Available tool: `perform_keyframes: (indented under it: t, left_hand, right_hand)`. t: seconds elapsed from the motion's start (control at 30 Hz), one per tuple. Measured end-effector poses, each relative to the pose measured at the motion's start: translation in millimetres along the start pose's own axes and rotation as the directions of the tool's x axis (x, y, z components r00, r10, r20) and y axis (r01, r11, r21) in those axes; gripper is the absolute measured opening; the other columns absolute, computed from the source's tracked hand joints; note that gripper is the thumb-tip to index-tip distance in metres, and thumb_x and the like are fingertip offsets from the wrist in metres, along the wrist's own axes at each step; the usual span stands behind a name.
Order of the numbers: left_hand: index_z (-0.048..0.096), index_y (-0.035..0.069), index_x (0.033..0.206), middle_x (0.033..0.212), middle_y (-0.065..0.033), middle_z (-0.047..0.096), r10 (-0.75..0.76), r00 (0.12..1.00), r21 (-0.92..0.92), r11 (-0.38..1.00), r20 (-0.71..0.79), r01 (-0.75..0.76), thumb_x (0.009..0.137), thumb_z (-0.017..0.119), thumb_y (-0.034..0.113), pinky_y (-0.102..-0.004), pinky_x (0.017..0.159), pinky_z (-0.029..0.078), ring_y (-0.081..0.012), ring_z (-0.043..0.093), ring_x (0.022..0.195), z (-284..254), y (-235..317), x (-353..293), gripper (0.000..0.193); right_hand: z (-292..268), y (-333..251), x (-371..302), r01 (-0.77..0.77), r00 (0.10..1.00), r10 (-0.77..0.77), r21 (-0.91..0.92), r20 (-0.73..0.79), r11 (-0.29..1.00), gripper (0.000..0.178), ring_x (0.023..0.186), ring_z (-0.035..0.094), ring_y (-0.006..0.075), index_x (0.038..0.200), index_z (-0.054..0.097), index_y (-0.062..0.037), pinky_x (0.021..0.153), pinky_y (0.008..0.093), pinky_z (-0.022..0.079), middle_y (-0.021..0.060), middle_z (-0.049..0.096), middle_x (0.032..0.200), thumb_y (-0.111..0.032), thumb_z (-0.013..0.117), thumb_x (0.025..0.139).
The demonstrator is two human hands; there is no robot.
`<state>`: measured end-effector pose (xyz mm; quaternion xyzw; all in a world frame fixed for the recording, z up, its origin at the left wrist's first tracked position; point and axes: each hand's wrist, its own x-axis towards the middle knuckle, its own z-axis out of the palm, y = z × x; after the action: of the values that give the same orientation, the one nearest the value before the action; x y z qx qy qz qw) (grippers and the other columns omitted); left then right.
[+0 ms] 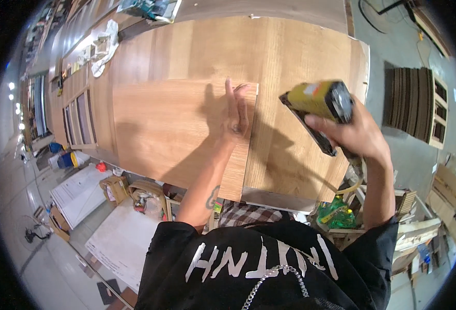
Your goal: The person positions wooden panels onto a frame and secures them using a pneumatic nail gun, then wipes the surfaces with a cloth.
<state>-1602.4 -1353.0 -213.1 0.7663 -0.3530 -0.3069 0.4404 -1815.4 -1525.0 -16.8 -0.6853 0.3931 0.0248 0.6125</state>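
The nailer (pixel 313 99) hung above the right part of the wood-faced surface (pixel 310 57), apart from it, its nose toward the far left. It looked stiff, fairly heavy and top-weighted, so the grip below its body seemed the sound place to take hold. It was yellow and black, slightly blurred, with a dark, blocky rear end and a long black magazine beneath. The right hand (pixel 361 132) had its fingers wrapped around the grip.

Left of it lay the wood panel (pixel 161 113), flat on the surface: likely rigid, smooth and rather slippery, best held by its edges. It was pale orange-brown, fine-grained and straight-sided. The left hand (pixel 235 114) stood edge-on near its right edge, fingers extended with a gap between them, pinching nothing; whether it touched the panel could not be told.

Farther out, a pale hose (pixel 349 190) curved below the right wrist, a white cloth (pixel 105 49) lay at far left, and stacked brown strips (pixel 408 103) stood to the right.
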Motion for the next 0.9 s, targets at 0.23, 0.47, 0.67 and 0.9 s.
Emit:
perform_keyframes:
  t: [0.23,0.47,0.67,0.9]
  left_hand:
    - [0.010,0.002,0.151,0.118,-0.0141,0.064,0.342,0.939,0.161,0.928,-0.022,-0.334,0.102,0.036,0.016,-0.0370,0.092,0.049,-0.0287,0.060,0.110,-9.0,26.1,0.5,0.058]
    - [0.013,0.000,0.150,0.118,-0.0172,0.064,0.297,0.953,0.202,0.939,-0.059,-0.280,0.105,0.030,0.029,-0.0451,0.099,0.045,-0.0359,0.059,0.112,-0.2,2.5,-1.8,0.057]
    - [0.010,0.002,0.152,0.099,-0.0174,0.069,0.346,0.933,0.306,0.903,-0.101,-0.302,0.097,0.048,0.014,-0.0419,0.080,0.053,-0.0355,0.065,0.084,2.0,-4.6,-2.0,0.067]
    - [0.008,0.002,0.152,0.107,-0.0155,0.068,0.359,0.930,0.255,0.909,-0.076,-0.330,0.099,0.046,0.017,-0.0410,0.088,0.052,-0.0343,0.064,0.101,-2.1,2.2,-0.5,0.067]
  right_hand:
    - [17.0,-2.2,100.7,-0.063,0.981,0.067,-0.031,0.182,0.998,0.023,0.047,0.053,0.0097,0.089,0.064,-0.0005,0.044,0.0247,0.044,0.0024,0.058,0.060,-0.020,0.075,0.082]
    - [23.2,-4.8,132.2,-0.103,0.960,0.149,-0.200,0.236,0.974,0.026,0.048,0.055,0.0082,0.089,0.065,-0.0012,0.043,0.0239,0.046,0.0017,0.057,0.058,-0.024,0.075,0.082]
    - [31.1,-5.9,136.5,-0.148,0.958,0.180,-0.156,0.221,0.977,0.026,0.046,0.054,0.0083,0.090,0.065,-0.0006,0.041,0.0236,0.045,0.0014,0.057,0.058,-0.022,0.075,0.080]
    - [31.9,-6.0,137.0,-0.140,0.960,0.172,-0.155,0.222,0.978,0.025,0.046,0.054,0.0086,0.091,0.066,0.0002,0.040,0.0240,0.043,0.0020,0.057,0.057,-0.020,0.074,0.080]
